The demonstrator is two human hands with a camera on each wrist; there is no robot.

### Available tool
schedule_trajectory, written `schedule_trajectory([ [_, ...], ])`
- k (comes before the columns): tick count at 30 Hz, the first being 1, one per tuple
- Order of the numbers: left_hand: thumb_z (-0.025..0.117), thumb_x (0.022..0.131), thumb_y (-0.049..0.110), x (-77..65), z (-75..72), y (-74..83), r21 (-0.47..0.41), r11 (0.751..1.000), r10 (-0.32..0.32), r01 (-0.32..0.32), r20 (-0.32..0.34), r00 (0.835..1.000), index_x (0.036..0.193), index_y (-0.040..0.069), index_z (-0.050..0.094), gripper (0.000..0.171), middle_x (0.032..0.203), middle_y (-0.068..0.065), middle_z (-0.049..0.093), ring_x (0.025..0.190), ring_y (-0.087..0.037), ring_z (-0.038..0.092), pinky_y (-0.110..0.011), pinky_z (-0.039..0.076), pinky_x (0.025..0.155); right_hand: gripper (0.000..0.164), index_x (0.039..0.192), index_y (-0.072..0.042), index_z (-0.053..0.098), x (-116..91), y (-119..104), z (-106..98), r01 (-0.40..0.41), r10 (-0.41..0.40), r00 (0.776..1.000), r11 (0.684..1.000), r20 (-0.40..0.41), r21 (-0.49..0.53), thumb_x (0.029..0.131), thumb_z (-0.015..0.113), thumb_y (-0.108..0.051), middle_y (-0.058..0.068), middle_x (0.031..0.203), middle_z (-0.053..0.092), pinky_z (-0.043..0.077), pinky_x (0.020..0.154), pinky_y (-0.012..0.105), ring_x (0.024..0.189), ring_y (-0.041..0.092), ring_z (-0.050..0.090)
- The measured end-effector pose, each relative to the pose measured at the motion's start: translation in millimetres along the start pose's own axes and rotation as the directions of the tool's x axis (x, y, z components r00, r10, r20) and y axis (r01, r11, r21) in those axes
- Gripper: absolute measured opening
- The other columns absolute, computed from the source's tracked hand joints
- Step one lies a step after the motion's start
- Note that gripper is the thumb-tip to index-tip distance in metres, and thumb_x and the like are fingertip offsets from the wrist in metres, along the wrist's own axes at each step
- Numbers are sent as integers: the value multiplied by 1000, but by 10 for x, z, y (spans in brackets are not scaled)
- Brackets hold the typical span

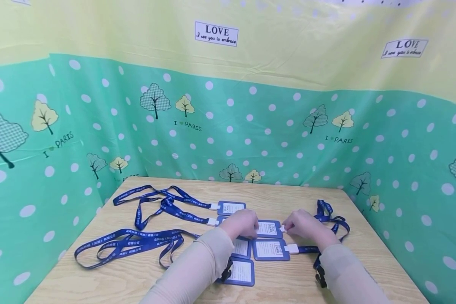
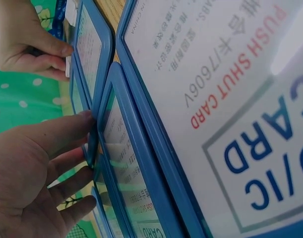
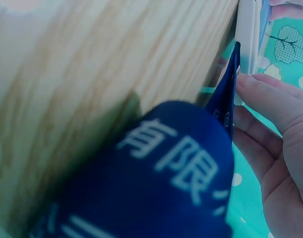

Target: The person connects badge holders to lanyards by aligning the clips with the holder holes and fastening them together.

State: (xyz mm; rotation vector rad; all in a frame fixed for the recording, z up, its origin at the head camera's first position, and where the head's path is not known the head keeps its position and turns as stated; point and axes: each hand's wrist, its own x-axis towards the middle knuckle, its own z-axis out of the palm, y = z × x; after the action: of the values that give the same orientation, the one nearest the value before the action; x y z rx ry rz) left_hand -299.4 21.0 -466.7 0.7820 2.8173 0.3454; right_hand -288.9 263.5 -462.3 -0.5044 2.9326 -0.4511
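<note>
In the head view, a blue-framed ID card holder (image 1: 268, 228) lies between my two hands. My left hand (image 1: 241, 223) pinches its left end; the left wrist view shows the thumb on the holder's blue edge and the fingers curled beneath. At its other end, my right hand (image 1: 304, 227) pinches the white clip (image 1: 282, 229) between thumb and fingers. A navy lanyard (image 1: 332, 219) with white lettering trails from that clip behind the right hand. The right wrist view shows the lanyard strap (image 3: 161, 168) looping close in front of the camera.
Close below lies another card holder (image 1: 271, 250), its clip pointing right. More holders, such as the back one (image 1: 232, 207) and the front one (image 1: 240, 272), form a column at the left. Several navy lanyards (image 1: 137, 241) spread over the table's left side. A patterned curtain (image 1: 228, 126) surrounds the table.
</note>
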Motion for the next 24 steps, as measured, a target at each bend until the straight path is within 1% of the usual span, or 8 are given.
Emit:
schedule_trajectory([
  [6, 84, 83, 32, 3, 2, -6, -2, 1000, 1, -1, -9, 1000, 105, 18, 80, 26, 108, 4, 70, 99, -14, 63, -30, 52, 94, 21, 86, -22, 81, 20, 20, 17, 25, -25, 1000, 1000, -14, 0, 84, 81, -2, 0, 105, 77, 58, 91, 42, 107, 26, 70],
  [11, 84, 84, 32, 0, -5, -4, -2, 1000, 3, -3, -14, 1000, 107, 18, 80, 28, 109, 4, 71, 103, -15, 64, -31, 52, 96, 20, 87, -23, 80, 26, 21, 15, 23, -23, 1000, 1000, -11, -2, 84, 81, -3, 1, 105, 76, 58, 91, 44, 107, 27, 70],
  [16, 84, 84, 33, 3, -7, -9, -1, 1000, 1, -1, -9, 1000, 107, 19, 80, 28, 110, 5, 71, 103, -15, 64, -30, 52, 96, 19, 88, -22, 81, 34, 9, 4, 27, -28, 1000, 1000, -12, -8, 85, 81, -3, 0, 105, 77, 58, 91, 43, 107, 26, 70],
  [22, 84, 83, 34, 2, -3, -12, 2, 1000, 1, -1, -9, 1000, 106, 19, 80, 27, 110, 5, 70, 102, -14, 63, -30, 52, 95, 18, 91, -20, 81, 42, 6, 4, 19, -19, 1000, 1000, -9, -1, 85, 80, -2, 1, 106, 76, 58, 91, 45, 107, 27, 70],
  [24, 84, 84, 34, -3, -9, -6, -3, 1000, 1, -1, -10, 1000, 106, 19, 80, 27, 110, 5, 70, 100, -14, 63, -30, 52, 94, 18, 92, -20, 82, 40, -1, 1, 4, -4, 1000, 1000, -9, 1, 85, 80, -3, 2, 106, 76, 58, 91, 45, 107, 27, 70],
])
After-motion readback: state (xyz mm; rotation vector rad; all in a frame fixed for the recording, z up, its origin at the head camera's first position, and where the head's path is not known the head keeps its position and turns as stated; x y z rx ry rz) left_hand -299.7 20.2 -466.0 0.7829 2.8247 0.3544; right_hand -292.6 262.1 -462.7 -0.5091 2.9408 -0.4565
